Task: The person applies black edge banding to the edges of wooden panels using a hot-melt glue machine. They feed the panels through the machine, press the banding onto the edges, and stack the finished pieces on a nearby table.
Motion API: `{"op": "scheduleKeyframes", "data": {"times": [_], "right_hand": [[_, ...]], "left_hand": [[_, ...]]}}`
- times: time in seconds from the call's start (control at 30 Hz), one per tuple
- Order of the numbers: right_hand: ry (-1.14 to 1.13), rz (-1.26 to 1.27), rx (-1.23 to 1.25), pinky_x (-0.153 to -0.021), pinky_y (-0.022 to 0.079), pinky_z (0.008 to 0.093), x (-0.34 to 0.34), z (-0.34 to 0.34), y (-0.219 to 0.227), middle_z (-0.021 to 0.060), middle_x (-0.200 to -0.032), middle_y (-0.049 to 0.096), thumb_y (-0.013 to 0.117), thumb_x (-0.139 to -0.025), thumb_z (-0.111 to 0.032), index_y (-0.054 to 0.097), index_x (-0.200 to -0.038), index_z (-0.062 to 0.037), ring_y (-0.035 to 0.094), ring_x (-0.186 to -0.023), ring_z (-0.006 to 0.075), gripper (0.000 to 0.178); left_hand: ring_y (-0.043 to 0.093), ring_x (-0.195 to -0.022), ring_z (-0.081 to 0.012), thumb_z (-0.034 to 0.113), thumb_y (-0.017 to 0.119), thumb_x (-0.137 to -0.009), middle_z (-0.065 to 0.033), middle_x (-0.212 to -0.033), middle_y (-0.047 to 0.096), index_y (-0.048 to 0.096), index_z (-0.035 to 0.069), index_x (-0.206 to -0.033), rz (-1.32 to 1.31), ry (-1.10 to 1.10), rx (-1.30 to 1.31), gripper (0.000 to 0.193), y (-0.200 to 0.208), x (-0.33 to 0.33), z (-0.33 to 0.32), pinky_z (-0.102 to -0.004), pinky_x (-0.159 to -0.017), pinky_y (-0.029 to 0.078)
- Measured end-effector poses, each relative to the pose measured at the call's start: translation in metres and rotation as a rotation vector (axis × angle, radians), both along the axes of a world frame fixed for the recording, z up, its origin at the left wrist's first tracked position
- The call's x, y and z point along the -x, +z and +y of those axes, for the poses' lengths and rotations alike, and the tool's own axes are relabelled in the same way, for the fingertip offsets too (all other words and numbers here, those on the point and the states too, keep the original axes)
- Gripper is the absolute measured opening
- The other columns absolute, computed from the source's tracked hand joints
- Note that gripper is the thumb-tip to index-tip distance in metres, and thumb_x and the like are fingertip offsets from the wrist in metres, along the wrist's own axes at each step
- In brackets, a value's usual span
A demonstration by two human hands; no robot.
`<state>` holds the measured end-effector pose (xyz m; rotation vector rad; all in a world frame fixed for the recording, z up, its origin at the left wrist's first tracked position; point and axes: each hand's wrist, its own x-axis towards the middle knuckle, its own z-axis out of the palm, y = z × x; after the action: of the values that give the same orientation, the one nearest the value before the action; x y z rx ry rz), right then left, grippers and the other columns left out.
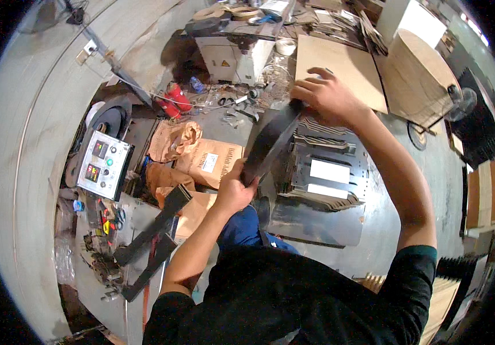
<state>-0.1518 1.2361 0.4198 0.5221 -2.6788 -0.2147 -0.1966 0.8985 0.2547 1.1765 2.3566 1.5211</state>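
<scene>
A long dark strip (271, 141), slightly blurred, is held at a slant in front of my body. My left hand (236, 188) is closed round its lower end, thumb on top. At the upper end my right hand (327, 96) grips it, with some fingers raised. Beneath and to the right lies a stack of flat dark panels (325, 155) with wavy cut edges and white labels. Two similar black strips (151, 230) rest by the machine table at my left, one beside the other.
A control box (102, 164) with displays and knobs stands at the left. Brown paper sacks (210, 164) lie near my left hand. Beyond are red fire extinguishers (177, 99), a white cabinet (230, 57), a large cardboard sheet (339, 69) and a wooden roll (420, 75). Scraps litter the floor.
</scene>
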Motion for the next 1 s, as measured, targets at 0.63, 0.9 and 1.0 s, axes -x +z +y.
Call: {"op": "scheduleKeyframes", "data": {"times": [0.63, 0.9, 1.0], "right_hand": [[-0.186, -0.305, 0.182, -0.121, 0.045, 0.0565, 0.115, 0.06, 0.01, 0.01, -0.112, 0.073, 0.079, -0.075, -0.001, 0.066, -0.117, -0.012, 0.072, -0.117, 0.0316, 0.045], [-0.116, -0.421, 0.495, -0.098, 0.057, 0.0513, 0.126, 0.073, -0.002, 0.0174, -0.11, 0.072, 0.088, -0.084, -0.031, 0.065, -0.12, -0.0054, 0.071, -0.108, 0.0427, 0.05], [-0.077, -0.474, 0.678, -0.083, 0.061, 0.0454, 0.136, 0.074, -0.009, 0.0143, -0.102, 0.078, 0.091, -0.08, -0.023, 0.07, -0.114, -0.0072, 0.078, -0.092, 0.0377, 0.043]], "left_hand": [[0.076, -0.088, -0.0462, 0.024, 0.079, -0.095, -0.0204, -0.094, 0.079, 0.062, 0.016, -0.133, -0.114, -0.146, 0.233, 0.042, 0.041, 0.153, 0.055, -0.0572, -0.075, 0.06], [0.08, -0.101, -0.0349, 0.016, 0.081, -0.095, -0.0179, -0.112, 0.081, 0.066, 0.016, -0.145, -0.296, -0.306, 0.199, 0.052, 0.041, 0.207, 0.053, -0.0421, -0.088, 0.063], [0.077, -0.107, -0.0216, 0.01, 0.079, -0.096, -0.0143, -0.12, 0.081, 0.066, 0.013, -0.148, -0.369, -0.343, 0.251, 0.054, 0.035, 0.233, 0.055, -0.0381, -0.096, 0.06]]}}
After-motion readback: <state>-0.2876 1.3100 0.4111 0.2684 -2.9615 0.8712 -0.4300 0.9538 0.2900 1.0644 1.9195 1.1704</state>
